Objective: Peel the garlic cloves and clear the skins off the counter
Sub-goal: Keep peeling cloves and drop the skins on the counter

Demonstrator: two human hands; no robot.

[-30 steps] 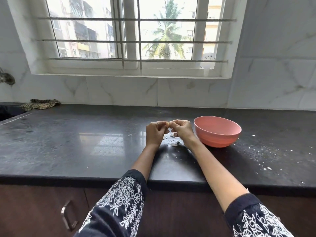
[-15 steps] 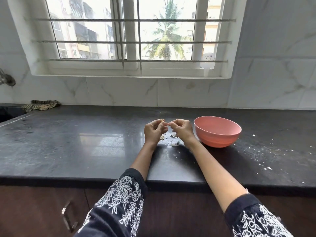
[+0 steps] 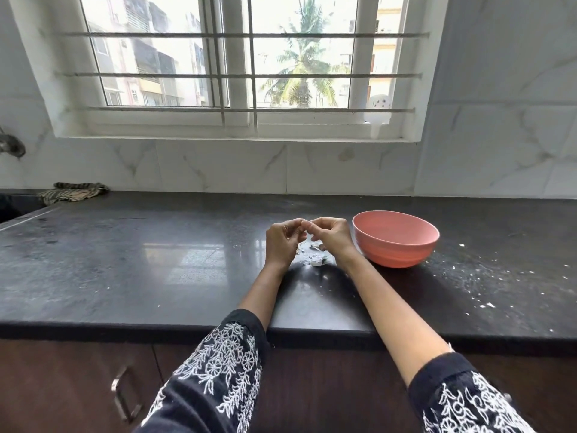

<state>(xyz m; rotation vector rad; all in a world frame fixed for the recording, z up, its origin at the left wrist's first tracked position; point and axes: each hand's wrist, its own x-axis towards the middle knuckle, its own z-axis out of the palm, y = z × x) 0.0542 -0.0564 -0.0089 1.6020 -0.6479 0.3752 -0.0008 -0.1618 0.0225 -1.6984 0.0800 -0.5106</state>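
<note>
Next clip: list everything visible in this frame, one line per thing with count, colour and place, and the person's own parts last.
bowl: one, pink, on the counter right of the hands; contents not visible.
skins: small pile, white, on the counter below the hands.
flecks: many, white, scattered on the counter's right part.
counter: one, black, glossy, across the frame.
cloth: one, striped, far left at the wall.
window: one, white frame, barred, above the counter.
handle: one, metal, on the brown cabinet front below.
sleeves: two, dark with white embroidery, bottom.
left hand: fingers curled, tips meeting the right's.
right hand: likewise; whatever they pinch is hidden.
</note>
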